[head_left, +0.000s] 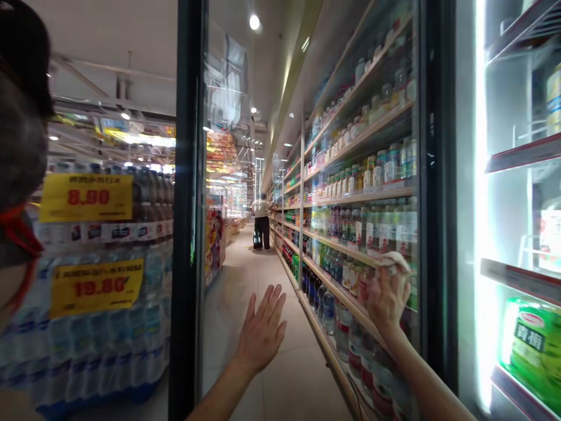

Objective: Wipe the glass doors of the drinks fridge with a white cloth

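Long shop aisle shows through the black-framed glass door. The left hand is empty and spread, seemingly against the glass, perhaps to steady it; the right hand grips a pale cloth, bunched probably for firmer hold, near the door's right edge.

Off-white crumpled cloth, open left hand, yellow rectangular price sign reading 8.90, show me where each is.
Off-white crumpled cloth [398, 261], head view: its exposed top folds.
Open left hand [262, 329], head view: back of the hand.
Yellow rectangular price sign [87, 197], head view: the red printed digits.
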The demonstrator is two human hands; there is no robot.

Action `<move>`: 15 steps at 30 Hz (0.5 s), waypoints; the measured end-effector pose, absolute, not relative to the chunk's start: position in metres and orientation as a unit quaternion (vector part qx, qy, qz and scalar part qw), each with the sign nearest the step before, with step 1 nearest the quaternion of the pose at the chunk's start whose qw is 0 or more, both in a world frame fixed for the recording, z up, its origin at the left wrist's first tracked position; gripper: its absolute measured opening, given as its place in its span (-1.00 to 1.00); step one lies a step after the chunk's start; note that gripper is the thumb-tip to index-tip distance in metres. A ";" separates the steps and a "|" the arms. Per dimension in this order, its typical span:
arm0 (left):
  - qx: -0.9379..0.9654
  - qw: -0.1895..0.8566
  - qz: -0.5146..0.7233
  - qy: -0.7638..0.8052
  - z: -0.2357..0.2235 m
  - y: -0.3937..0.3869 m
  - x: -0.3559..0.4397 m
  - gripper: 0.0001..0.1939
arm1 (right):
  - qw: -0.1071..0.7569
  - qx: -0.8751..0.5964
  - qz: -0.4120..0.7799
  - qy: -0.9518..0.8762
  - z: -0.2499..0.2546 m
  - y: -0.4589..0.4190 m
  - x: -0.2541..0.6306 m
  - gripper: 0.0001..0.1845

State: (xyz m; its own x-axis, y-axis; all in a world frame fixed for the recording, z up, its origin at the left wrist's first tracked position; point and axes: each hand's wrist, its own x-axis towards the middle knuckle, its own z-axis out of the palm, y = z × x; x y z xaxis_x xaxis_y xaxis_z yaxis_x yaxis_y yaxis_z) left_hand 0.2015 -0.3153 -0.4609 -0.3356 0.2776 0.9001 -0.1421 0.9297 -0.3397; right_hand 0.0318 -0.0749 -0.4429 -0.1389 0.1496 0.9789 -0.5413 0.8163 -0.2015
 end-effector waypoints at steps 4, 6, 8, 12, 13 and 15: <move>-0.046 0.576 0.172 -0.798 -0.462 -0.315 0.204 -0.52 | 0.640 0.142 0.291 -0.697 -0.444 -0.088 0.039 -0.53; -0.044 0.576 0.168 -0.799 -0.460 -0.319 0.209 -0.50 | 0.625 0.291 0.208 -0.694 -0.455 -0.096 0.050 -0.59; -0.027 0.581 0.171 -0.795 -0.454 -0.328 0.216 -0.48 | 0.622 0.347 0.177 -0.679 -0.455 -0.096 0.051 -0.59; 0.026 0.595 0.194 -0.779 -0.434 -0.353 0.229 -0.39 | 0.671 0.130 0.323 -0.655 -0.417 -0.094 0.038 -0.47; 0.035 0.597 0.195 -0.777 -0.429 -0.358 0.231 -0.37 | 0.665 0.103 0.338 -0.658 -0.408 -0.100 0.039 -0.47; 0.051 0.600 0.181 -0.778 -0.421 -0.364 0.233 -0.35 | 0.643 0.175 0.296 -0.684 -0.398 -0.117 0.051 -0.51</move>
